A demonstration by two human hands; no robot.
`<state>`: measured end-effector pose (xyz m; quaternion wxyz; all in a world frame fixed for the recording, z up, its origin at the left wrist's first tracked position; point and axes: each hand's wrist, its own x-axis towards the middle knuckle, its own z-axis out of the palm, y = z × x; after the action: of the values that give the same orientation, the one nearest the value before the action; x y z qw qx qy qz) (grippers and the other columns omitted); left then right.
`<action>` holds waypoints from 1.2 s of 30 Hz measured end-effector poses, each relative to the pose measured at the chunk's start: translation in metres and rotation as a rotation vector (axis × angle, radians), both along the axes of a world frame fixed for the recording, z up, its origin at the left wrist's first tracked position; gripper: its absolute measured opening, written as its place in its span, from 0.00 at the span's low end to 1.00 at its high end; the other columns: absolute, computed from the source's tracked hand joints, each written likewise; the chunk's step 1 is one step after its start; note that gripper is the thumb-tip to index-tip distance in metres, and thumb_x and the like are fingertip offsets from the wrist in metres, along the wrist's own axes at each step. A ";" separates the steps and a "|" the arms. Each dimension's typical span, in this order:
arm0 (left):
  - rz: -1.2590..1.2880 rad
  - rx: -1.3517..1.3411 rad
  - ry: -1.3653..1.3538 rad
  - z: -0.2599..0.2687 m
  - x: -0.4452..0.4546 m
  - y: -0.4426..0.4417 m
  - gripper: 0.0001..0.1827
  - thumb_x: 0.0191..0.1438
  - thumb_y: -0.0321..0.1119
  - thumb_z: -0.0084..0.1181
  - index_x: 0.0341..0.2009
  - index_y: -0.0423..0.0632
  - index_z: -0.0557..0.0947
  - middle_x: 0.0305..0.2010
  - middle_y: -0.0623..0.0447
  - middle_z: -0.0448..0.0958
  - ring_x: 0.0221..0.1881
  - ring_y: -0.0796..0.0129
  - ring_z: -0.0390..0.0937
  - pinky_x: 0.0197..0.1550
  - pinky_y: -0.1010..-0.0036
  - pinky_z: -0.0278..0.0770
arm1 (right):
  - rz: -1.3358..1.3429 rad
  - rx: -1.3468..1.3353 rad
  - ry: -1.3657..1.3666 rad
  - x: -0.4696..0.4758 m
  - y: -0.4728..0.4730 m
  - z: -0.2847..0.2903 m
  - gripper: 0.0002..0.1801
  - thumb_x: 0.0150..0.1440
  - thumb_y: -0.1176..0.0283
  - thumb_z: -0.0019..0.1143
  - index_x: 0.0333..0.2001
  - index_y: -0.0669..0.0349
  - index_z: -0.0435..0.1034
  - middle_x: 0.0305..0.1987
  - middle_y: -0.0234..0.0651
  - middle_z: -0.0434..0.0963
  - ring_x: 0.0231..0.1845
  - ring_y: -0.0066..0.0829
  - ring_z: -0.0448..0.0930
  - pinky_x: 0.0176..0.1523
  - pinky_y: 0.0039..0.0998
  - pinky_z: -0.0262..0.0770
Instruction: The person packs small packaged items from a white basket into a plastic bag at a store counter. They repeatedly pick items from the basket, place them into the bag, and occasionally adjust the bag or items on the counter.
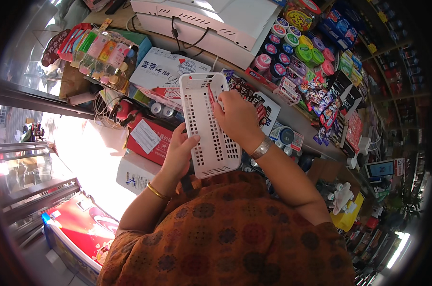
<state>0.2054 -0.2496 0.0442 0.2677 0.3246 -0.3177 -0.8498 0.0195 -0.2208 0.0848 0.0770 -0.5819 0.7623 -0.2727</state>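
Observation:
A white perforated plastic basket (205, 143) is tilted up in front of my chest, its inside facing me. My left hand (180, 152) grips its left long rim, with the thumb over the edge. My right hand (239, 116) reaches over the right side, its thumb and bent fingers inside. Between these fingers is a thin red item (211, 94), partly hidden by the hand and too small to name exactly. Apart from it, the basket's visible floor is bare. Behind the basket lie a white Pabst Blue Ribbon beer carton (162, 68) and dark-wrapped sweets (248, 91).
Bottled drinks (103, 50) stand at the upper left above tangled cables (107, 107). A red box (149, 141) lies left of the basket. Gum tubs (291, 39) and wrapped candy (319, 96) crowd the right counter. A red-topped chest (80, 221) is at lower left.

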 end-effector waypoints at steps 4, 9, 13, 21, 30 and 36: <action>0.043 0.053 0.070 0.010 0.006 -0.007 0.28 0.56 0.28 0.50 0.60 0.36 0.61 0.52 0.42 0.75 0.52 0.59 0.76 0.53 0.64 0.77 | -0.151 -0.168 -0.030 -0.057 0.008 -0.010 0.06 0.53 0.72 0.54 0.34 0.62 0.71 0.33 0.42 0.78 0.33 0.46 0.79 0.39 0.44 0.74; 0.027 0.012 0.091 0.002 0.025 -0.019 0.27 0.56 0.31 0.51 0.59 0.37 0.64 0.55 0.43 0.73 0.53 0.60 0.76 0.55 0.65 0.77 | -0.093 0.085 -0.038 -0.111 0.039 -0.040 0.10 0.50 0.75 0.57 0.38 0.61 0.72 0.36 0.42 0.78 0.38 0.46 0.78 0.43 0.42 0.74; 0.073 0.047 -0.004 -0.005 0.034 -0.021 0.27 0.56 0.33 0.52 0.59 0.38 0.65 0.54 0.44 0.74 0.52 0.61 0.77 0.54 0.65 0.77 | 0.207 -0.029 0.146 -0.090 0.036 -0.061 0.22 0.45 0.81 0.57 0.47 0.60 0.71 0.47 0.40 0.75 0.48 0.42 0.74 0.51 0.39 0.72; 0.038 0.079 0.015 -0.018 0.041 -0.022 0.26 0.57 0.32 0.51 0.59 0.38 0.64 0.54 0.44 0.74 0.52 0.60 0.76 0.55 0.63 0.77 | 0.417 0.232 0.462 -0.077 0.005 -0.058 0.33 0.44 0.81 0.56 0.58 0.54 0.66 0.63 0.33 0.68 0.65 0.41 0.66 0.61 0.41 0.68; 0.015 0.111 0.104 -0.024 0.040 -0.015 0.26 0.57 0.30 0.50 0.59 0.38 0.63 0.54 0.43 0.74 0.53 0.59 0.76 0.54 0.62 0.78 | 0.486 0.291 0.462 -0.079 -0.013 -0.063 0.29 0.46 0.79 0.56 0.55 0.54 0.67 0.59 0.32 0.71 0.65 0.41 0.65 0.63 0.42 0.65; 0.026 0.115 0.087 -0.028 0.042 -0.014 0.27 0.57 0.30 0.50 0.60 0.38 0.62 0.54 0.43 0.74 0.53 0.59 0.76 0.54 0.62 0.77 | 0.480 0.265 0.462 -0.078 -0.016 -0.064 0.24 0.46 0.79 0.54 0.50 0.54 0.70 0.53 0.29 0.73 0.60 0.36 0.69 0.63 0.41 0.64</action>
<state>0.2471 -0.2636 0.0165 0.2731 0.3062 -0.2524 -0.8763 -0.0581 -0.2364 0.0212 0.0392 -0.7758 0.6297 -0.0068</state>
